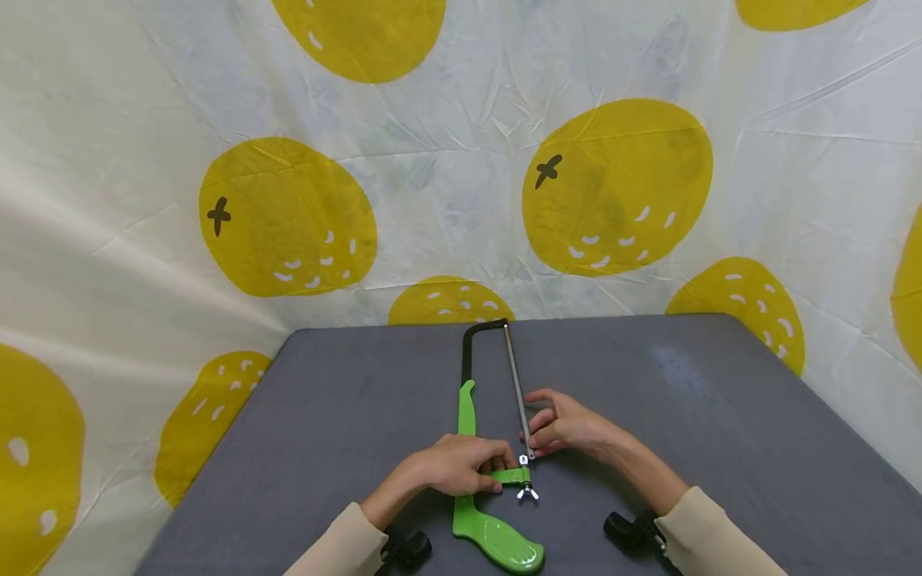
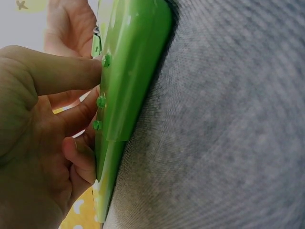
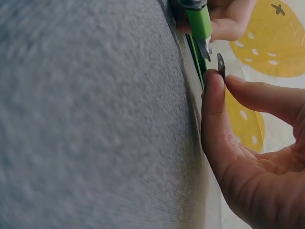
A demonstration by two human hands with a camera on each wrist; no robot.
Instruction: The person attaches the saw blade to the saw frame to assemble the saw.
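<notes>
A hacksaw lies on the grey table, with a green handle and frame (image 1: 467, 408) and a black front bow (image 1: 467, 352). My left hand (image 1: 461, 464) reaches over the frame and grips it by the short green arm (image 1: 510, 477), which carries a silver wing nut (image 1: 528, 493). Thumb and fingers of my right hand (image 1: 572, 424) pinch the thin metal blade (image 1: 514, 368) close to its near end. That holed blade end (image 3: 220, 62) stands slightly apart from the pin holder (image 3: 205, 47) in the right wrist view. At the bow's tip, the blade's far end meets the frame.
Grey fabric covers the table (image 1: 360, 400), whose far edge meets a white cloth backdrop (image 1: 446, 208) printed with yellow fruit. Black wrist mounts (image 1: 634, 532) sit below both hands, near the beige sleeves (image 1: 709, 528).
</notes>
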